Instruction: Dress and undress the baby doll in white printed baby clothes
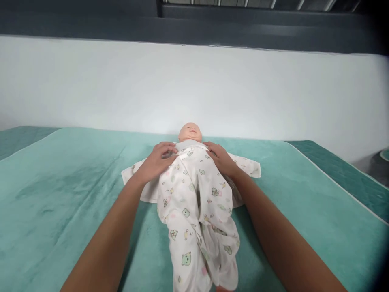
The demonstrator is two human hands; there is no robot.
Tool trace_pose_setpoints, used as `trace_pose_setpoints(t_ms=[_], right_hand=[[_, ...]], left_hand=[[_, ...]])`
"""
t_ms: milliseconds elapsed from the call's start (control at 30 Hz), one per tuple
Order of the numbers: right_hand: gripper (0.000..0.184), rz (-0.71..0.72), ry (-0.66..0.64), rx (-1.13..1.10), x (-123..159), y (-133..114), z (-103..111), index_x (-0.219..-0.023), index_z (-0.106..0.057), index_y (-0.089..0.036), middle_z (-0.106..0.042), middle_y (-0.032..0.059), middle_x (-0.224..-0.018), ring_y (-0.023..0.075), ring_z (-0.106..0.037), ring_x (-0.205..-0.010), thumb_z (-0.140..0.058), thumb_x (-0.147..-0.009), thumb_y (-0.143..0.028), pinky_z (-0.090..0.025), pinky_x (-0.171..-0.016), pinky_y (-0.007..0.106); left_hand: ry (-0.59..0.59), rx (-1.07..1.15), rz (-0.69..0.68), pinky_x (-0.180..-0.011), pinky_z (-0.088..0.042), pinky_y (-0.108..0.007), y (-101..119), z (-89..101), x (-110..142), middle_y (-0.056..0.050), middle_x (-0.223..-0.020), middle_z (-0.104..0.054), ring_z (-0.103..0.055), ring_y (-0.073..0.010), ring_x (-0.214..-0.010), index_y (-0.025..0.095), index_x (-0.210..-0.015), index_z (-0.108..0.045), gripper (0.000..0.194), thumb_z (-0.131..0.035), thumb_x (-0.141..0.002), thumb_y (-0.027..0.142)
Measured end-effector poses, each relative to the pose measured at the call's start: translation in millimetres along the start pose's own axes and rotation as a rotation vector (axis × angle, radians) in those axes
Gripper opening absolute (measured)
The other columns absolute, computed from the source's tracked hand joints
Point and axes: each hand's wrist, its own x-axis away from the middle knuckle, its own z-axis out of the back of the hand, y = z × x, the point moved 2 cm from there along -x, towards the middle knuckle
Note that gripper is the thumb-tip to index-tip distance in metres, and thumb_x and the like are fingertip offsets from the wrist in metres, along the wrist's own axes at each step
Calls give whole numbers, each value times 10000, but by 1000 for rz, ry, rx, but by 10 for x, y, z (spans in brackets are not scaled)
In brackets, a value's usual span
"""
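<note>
On the left, the green bed cover (60, 190) runs out to a pale seam (32, 142), giving the left elbow ample room. Nearer the middle, one printed shirt sleeve (129, 172) lies flung outward, partly behind the left hand (158, 162). That hand's fingers curve with a gap above the thumb, tips at the waistband (194, 147) of the printed trousers (185, 202); whether cloth is pinched, I cannot tell.

In the centre the baby doll (190, 132) lies face up, head toward the white wall (182, 85), the trousers covering its legs and reaching high on its torso. Even, gentle tension from both sides should keep the waistband level, and smoothing the shirt beneath should limit bunching. The wall leaves little space beyond the head, so short movements suit best there.

To the right, the right hand (223, 160) rests with fingers slightly spread along the waistband's side; a pinch cannot be confirmed. Past it, the other sleeve (251, 166) points outward, with broad cover before the right seam (331, 178).
</note>
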Motion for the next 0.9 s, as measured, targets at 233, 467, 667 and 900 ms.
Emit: trace_pose_setpoints(t_ms=[233, 467, 667, 900], right_hand=[[301, 49, -35, 38, -43, -37, 32, -1021, -679, -283, -609, 4, -1316, 230, -547, -1201, -392, -966, -357, -384, -1010, 391], [281, 29, -23, 41, -24, -14, 20, -878, -647, -244, -605, 23, -1317, 231, -557, -1181, -413, -959, -377, -409, -972, 394], [331, 123, -28, 50, -29, -22, 17, -856, -639, -225, -587, 60, -1339, 239, -504, -1244, -372, -973, -383, -375, -1026, 406], [350, 9, 29, 168, -41, -95, 33, -1019, -649, -266, -699, 20, -1071, 202, -622, -968, -336, -996, -422, -419, -819, 312]], left_hand=[[-111, 204, 172, -974, -442, -349, -87, 48, -85, -31, -1448, -493, -522, -277, -1217, 213, -701, -627, 292, -600, -818, 480], [-159, 88, 147, -1020, -431, -356, -48, 55, -70, 7, -1497, -431, -508, -265, -1250, 251, -845, -679, 230, -574, -819, 454], [-277, 27, 146, -899, -496, -336, -15, 121, -32, 38, -1545, -344, -521, -263, -1231, 273, -890, -655, 156, -594, -781, 367], [-56, 16, 53, -793, -440, -293, -119, 29, -143, -31, -1042, -653, -589, -198, -1007, 224, -804, -493, 194, -504, -882, 402]])
